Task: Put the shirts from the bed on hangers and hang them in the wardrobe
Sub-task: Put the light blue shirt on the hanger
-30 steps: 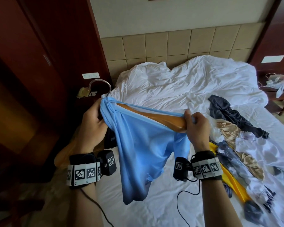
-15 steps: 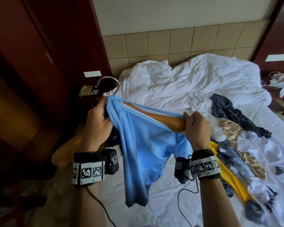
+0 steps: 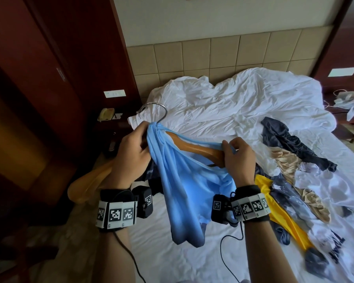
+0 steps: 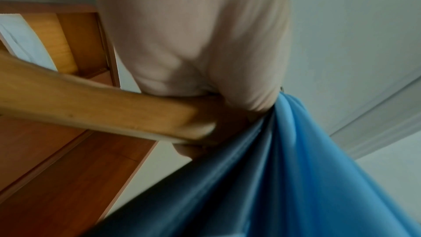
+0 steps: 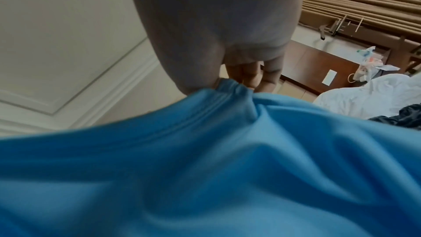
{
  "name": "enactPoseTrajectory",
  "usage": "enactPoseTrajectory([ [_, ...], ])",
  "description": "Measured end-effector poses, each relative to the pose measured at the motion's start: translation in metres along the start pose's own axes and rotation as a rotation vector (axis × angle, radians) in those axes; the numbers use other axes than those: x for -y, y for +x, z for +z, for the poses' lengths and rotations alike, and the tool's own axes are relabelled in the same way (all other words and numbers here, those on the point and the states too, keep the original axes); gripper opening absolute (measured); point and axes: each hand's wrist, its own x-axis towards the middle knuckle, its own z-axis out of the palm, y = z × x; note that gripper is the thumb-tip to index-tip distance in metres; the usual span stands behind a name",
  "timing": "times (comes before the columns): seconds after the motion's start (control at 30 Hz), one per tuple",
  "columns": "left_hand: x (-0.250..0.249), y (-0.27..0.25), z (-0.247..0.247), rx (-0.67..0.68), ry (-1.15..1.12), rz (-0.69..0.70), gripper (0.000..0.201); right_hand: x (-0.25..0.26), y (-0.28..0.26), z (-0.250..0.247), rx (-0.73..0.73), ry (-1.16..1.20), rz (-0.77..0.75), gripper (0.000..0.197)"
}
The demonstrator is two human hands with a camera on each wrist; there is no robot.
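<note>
Working a light blue, smooth-fabric shirt [image 3: 184,186] onto a curved wooden hanger with a metal hook [image 3: 194,149], the person is standing at the near edge of the white-sheeted bed [image 3: 223,119] and holding both above it. The left hand [image 3: 131,154] is gripping the hanger at its middle, just under the hook, with the bunched collar caught in the same clasp; the left wrist view shows the fingers wrapped round the wood. The right hand [image 3: 236,158] is pinching the shirt's edge at the hanger's right arm, seemingly stretching the opening over that end. The hanger's left arm is sticking out bare below the left wrist, so this shirt looks only half dressed.

Several other garments are lying on the bed to the right: a dark navy one [image 3: 290,144], a beige satin one [image 3: 294,170], a yellow one [image 3: 282,211]. Judging by this, most of the job is remaining, and the dark wooden wardrobe [image 3: 39,78] at the left is waiting.
</note>
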Motion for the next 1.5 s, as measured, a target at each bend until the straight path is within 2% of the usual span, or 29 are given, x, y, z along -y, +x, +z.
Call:
enactPoseTrajectory([
  [0.17,-0.004,-0.001,0.002,0.039,0.001,-0.002,0.017,0.019,-0.006,0.001,0.137,0.04,0.08,0.031],
  [0.3,-0.004,0.001,0.008,0.016,0.038,0.009,0.022,0.046,-0.018,0.01,0.216,0.119,-0.013,0.034],
  [0.43,0.004,-0.001,0.01,-0.026,0.11,-0.002,0.024,0.078,-0.036,0.014,0.449,0.36,-0.161,0.026],
  [0.57,0.007,-0.005,0.006,-0.16,0.113,-0.032,0.034,0.105,-0.048,0.009,0.577,0.593,-0.239,0.026],
  [0.63,0.004,-0.007,0.003,-0.256,0.08,-0.035,0.043,0.103,-0.049,0.011,0.527,0.643,-0.267,0.025],
  [0.73,0.001,-0.011,-0.004,-0.372,0.025,-0.003,0.042,0.09,-0.042,0.005,0.205,0.521,-0.305,0.032],
  [0.8,0.001,-0.014,-0.009,-0.417,0.015,0.014,0.035,0.077,-0.033,-0.002,0.023,0.383,-0.25,0.038],
  [0.83,0.001,-0.016,-0.012,-0.43,0.011,0.024,0.034,0.069,-0.03,-0.004,-0.016,0.335,-0.191,0.043],
  [0.93,0.0,-0.02,-0.016,-0.435,-0.016,0.057,0.032,0.053,-0.027,-0.006,0.007,0.304,-0.058,0.058],
  [1.1,-0.001,-0.019,-0.01,-0.475,-0.052,0.072,0.027,0.064,-0.04,-0.006,0.071,0.387,-0.04,0.067],
  [1.27,-0.007,-0.018,-0.005,-0.469,-0.064,0.108,0.023,0.077,-0.05,0.005,0.094,0.274,-0.257,0.057],
  [1.4,-0.007,-0.019,-0.007,-0.395,-0.052,0.104,0.027,0.087,-0.053,0.005,0.162,0.272,-0.378,0.044],
  [1.5,-0.007,-0.022,-0.014,-0.334,-0.054,0.089,0.027,0.091,-0.052,-0.004,0.158,0.301,-0.401,0.031],
])
